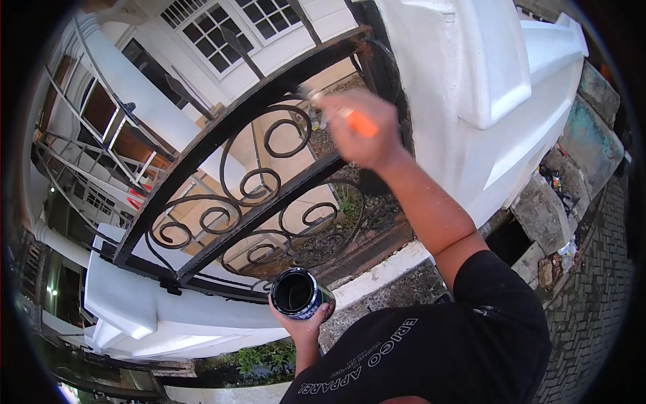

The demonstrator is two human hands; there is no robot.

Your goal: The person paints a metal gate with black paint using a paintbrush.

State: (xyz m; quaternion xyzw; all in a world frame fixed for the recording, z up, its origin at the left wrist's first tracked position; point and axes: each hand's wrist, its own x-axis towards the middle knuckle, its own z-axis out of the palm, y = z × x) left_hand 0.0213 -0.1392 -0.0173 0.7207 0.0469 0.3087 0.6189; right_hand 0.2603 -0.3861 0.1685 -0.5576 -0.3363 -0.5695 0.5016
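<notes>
My right hand (367, 128) is wrapped around the orange handle of a paintbrush (362, 123), a little blurred by motion. The brush's tip reaches the upper rail of a black wrought-iron gate (222, 131), which has curled scrollwork and spear points. Lower down, my left hand (303, 328) grips an open paint can (296, 293) around its side. Dark paint shows inside the can, and smears mark its rim. The can is held below the scrollwork, near the gate's bottom edge.
A white pillar (464, 60) rises to the right of the gate, and a low white wall (202, 337) runs at lower left. Concrete slabs (542, 209) and brick paving (592, 296) lie on the right. Behind the gate stands a house with white-framed windows (219, 37).
</notes>
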